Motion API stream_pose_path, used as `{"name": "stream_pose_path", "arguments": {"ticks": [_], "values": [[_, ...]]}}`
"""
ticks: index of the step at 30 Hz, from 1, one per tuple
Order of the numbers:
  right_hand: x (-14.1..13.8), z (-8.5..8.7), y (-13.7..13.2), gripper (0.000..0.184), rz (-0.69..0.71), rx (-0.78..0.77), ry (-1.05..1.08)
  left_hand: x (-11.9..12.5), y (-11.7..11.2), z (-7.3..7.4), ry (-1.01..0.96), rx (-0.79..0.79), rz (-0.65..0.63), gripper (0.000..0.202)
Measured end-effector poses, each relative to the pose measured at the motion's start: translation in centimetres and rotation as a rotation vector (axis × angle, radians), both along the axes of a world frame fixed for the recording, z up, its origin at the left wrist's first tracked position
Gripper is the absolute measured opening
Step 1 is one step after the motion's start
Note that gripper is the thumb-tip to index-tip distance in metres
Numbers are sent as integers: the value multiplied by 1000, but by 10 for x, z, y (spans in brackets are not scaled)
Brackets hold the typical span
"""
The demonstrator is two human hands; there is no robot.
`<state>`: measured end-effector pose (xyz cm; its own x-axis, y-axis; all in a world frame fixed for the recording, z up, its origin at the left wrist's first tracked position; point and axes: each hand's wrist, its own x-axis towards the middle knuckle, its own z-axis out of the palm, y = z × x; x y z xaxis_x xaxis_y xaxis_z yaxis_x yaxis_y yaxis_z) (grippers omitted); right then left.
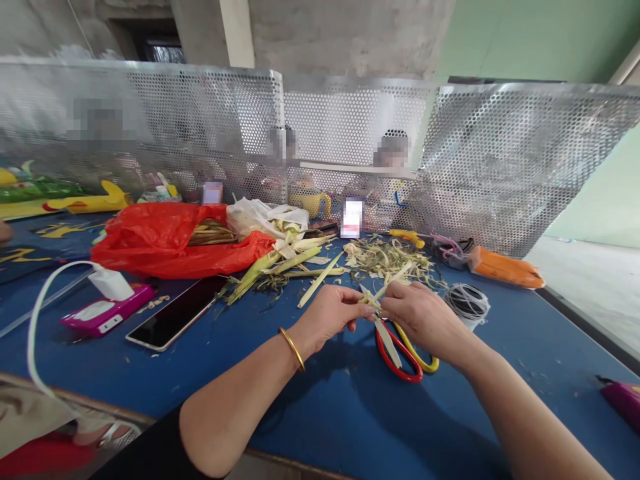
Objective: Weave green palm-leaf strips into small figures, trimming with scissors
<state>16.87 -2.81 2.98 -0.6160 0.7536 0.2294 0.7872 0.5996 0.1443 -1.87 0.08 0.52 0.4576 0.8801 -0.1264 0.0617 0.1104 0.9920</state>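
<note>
My left hand (325, 317), with a gold bangle at the wrist, is closed in a pinch on a small knot of pale plant strips (370, 299) that look like husk. The fingers of my right hand (425, 317) close on the same strips from the other side. One flat strip end (390, 343) hangs down between the hands. Below them, scissors (413, 375) with one red and one yellow handle lie on the blue table (310, 420); their blades are partly hidden by the strips and my hands.
Behind my hands lie a heap of shredded strips (395, 259) and longer green-white stalks (260, 273). A red plastic bag (150, 233), phone (175, 317), purple power strip (107, 312) and cord coil (466, 303) surround the work. A perforated metal screen (350, 113) stands across the back, people beyond it.
</note>
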Motion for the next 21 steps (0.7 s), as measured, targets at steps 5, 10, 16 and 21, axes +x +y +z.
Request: {"name": "stream_pose_path", "arguments": {"ticks": [5, 10, 16, 21], "values": [[1, 0, 1, 24, 28, -2, 4, 1, 2, -5, 39, 96, -28, 13], [-2, -4, 0, 23, -137, -13, 92, 1, 5, -18, 75, 203, -83, 15], [-17, -12, -7, 16, -264, -293, 630, 1, 2, -22, 223, 360, -63, 24], [-24, -16, -8, 13, -250, -304, 663, 5, -5, -21, 298, 387, -106, 21]]}}
